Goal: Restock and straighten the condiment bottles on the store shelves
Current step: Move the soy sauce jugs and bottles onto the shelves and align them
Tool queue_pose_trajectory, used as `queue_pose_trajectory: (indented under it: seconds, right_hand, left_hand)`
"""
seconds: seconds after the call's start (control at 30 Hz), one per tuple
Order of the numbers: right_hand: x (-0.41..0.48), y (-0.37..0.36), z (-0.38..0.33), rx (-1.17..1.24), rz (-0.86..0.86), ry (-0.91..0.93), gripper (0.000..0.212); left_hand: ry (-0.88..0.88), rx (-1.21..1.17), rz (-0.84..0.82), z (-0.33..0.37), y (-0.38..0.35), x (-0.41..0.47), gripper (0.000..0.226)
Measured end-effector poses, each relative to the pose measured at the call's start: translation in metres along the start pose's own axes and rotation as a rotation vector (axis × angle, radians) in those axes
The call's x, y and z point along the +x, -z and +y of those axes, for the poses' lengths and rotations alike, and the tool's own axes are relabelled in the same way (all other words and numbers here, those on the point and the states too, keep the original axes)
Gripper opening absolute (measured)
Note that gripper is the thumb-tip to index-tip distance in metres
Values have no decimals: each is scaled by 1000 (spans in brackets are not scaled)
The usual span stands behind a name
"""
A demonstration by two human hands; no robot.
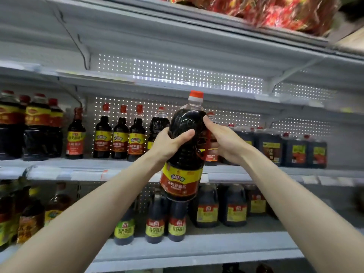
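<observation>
Before middle shelf edge [78, 173]: large dark bottle [182, 154], orange cap, label 味极鲜酱油, base hanging below that edge; left grip [169, 146], right grip [226, 142] curled round its shoulder.

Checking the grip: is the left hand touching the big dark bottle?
Touching. The head view shows the left hand gripping the big dark bottle, thumb lying across its front.

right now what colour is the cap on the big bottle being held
Orange-red, on the bottle gripped by both hands; head view.
</observation>
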State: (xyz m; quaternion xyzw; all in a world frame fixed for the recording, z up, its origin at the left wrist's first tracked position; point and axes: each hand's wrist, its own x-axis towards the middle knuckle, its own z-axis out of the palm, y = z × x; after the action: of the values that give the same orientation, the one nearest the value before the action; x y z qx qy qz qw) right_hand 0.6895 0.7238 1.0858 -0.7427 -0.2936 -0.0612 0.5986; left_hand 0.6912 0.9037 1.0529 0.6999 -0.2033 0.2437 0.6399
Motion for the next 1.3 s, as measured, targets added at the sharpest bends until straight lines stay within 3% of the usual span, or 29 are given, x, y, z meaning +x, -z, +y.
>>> queue_pose_trajectory:
  seconds: [0.2,0.3,0.37,0.47,0.57,0.63,0.8,1.0,1.1,1.3]
  right_hand:
    - [42,78,24,15,2,91,60]
    - [68,118,36,29,-6,118,55]
    - [88,148,45,36,-26,124,64]
    - [113,177,59,45,-56,122,77]
    - [137,204,78,71,-93,128,61]
    - [154,220,90,85,-99,123,65]
    - [184,242,111,107,-115,130,64]
    - [207,247,129,160,-136,116,53]
    - [214,245,137,166,-147,108,65]
    - [220,240,150,147,-164,97,66]
  left_hand:
    - [-75,-3,40,-15,-65,61,76]
    - [-99,11,57,-23,-97,90,39]
    - [-105,22,88,-29,-121,112,24]
    - [-101,32,133,-41,-143,141,42]
    - [-88,55,153,-59,-166,168,46]
    - [-86,62,177,-69,-178,183,51]
    - [-70,97,190,-85,-194,212,59]
    - [-33,112,224,-100,-197,230,49]
    - [-11,117,230,-104,-196,231,39]
    - [29,107,260,-115,-195,228,50]
